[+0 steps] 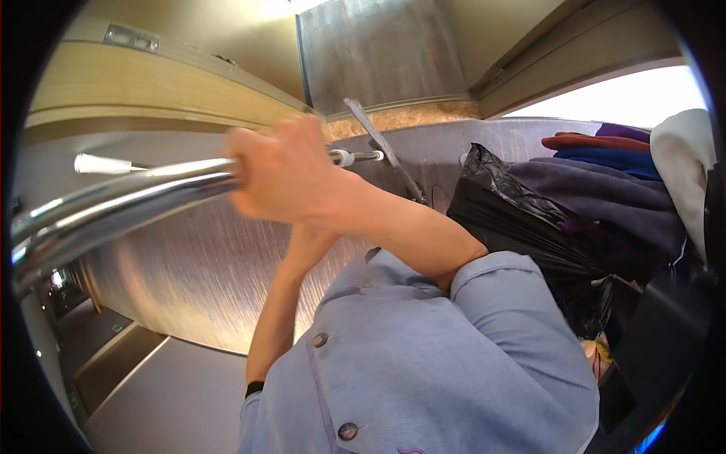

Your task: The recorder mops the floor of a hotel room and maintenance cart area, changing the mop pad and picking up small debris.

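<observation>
My right hand (283,170) reaches across my chest and closes around a shiny metal pole (130,187), which runs in from the left edge. Beyond the fist, a thinner metal rod with a white collar (342,158) shows in line with it. My left hand (313,238) is raised below and behind the right one; its fingers are hidden, so what it holds cannot be told. A slim grey bar (380,142) slants just past the hands. A white ribbed piece (102,164) on a thin stem shows above the pole at the left.
At the right, a black plastic bag (510,221) stands against folded dark cloths (601,193), with red, blue and white cloths around them. A brushed metal-like panel (187,267) lies behind my arms. A yellowish wall (170,85) with a socket plate (131,38) rises at upper left.
</observation>
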